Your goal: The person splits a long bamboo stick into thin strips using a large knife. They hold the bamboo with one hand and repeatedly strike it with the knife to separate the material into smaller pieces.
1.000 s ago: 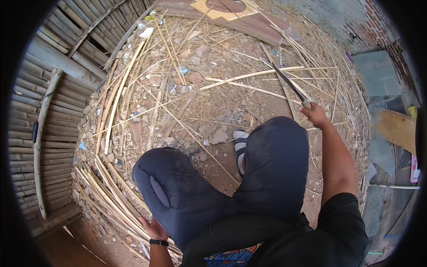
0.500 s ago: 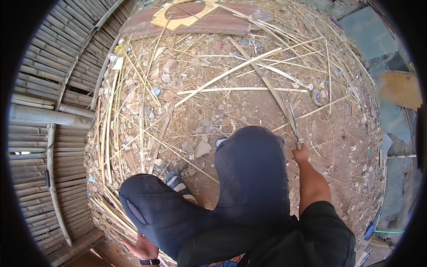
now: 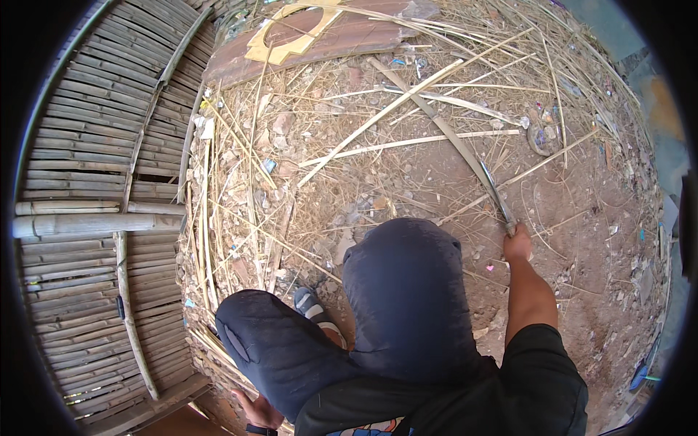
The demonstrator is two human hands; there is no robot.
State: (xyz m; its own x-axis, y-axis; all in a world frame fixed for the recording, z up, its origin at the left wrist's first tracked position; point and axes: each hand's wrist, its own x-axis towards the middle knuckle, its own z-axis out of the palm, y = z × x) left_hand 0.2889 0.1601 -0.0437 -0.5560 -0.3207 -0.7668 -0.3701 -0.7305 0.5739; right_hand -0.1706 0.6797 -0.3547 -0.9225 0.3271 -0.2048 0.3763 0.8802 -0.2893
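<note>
My right hand (image 3: pixel 518 243) is wrapped round the handle of a long-bladed knife (image 3: pixel 496 195), held out over the dirt to the right of my knee. The blade points away from me and meets or overlaps the near end of a long flat bamboo slat (image 3: pixel 454 138); whether they touch I cannot tell. At the lower left, my left hand (image 3: pixel 259 411) is beside my bent leg with its thumb apart, partly hidden by the leg. Close to it lies a bundle of split bamboo strips (image 3: pixel 212 352). I see nothing in its visible fingers.
More pale bamboo strips (image 3: pixel 407 145) lie crossed on the littered ground ahead. A brown board (image 3: pixel 236 65) with a yellow cut-out panel (image 3: pixel 256 52) on it lies at the far side. On the left stands a bamboo-slat wall (image 3: pixel 80 174). A curved object (image 3: pixel 536 142) lies at right.
My right hand and the knife have moved a little right, and the blade is tilted more to the left. My left hand stays low by the leg. The whole view has shifted.
</note>
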